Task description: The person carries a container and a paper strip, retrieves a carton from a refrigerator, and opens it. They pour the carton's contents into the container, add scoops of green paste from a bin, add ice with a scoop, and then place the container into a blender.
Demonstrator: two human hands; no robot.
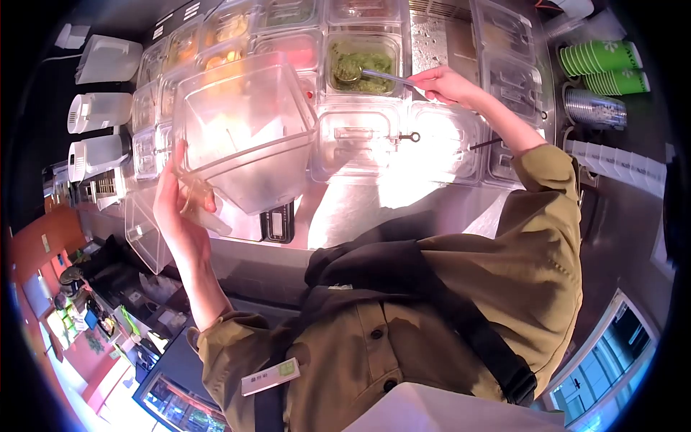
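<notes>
My left hand (173,198) is wrapped round the handle of a clear square blender jar (248,162), held tilted above the left side of the counter. Glare hides much of the jar's inside. My right hand (443,85) grips the handle of a metal ladle (389,76). The ladle's bowl sits in chunky green food, in a clear container (363,88) at the back. Right in front of that container is a closed clear lid (356,137) with a handle moulded into it.
Rows of clear containers, some with orange fruit (227,27), stand round the green food. White appliances (101,113) line the left side. Stacked green cups (597,57) and clear cups (596,108) lie at right. A black scale (277,223) is below the jar.
</notes>
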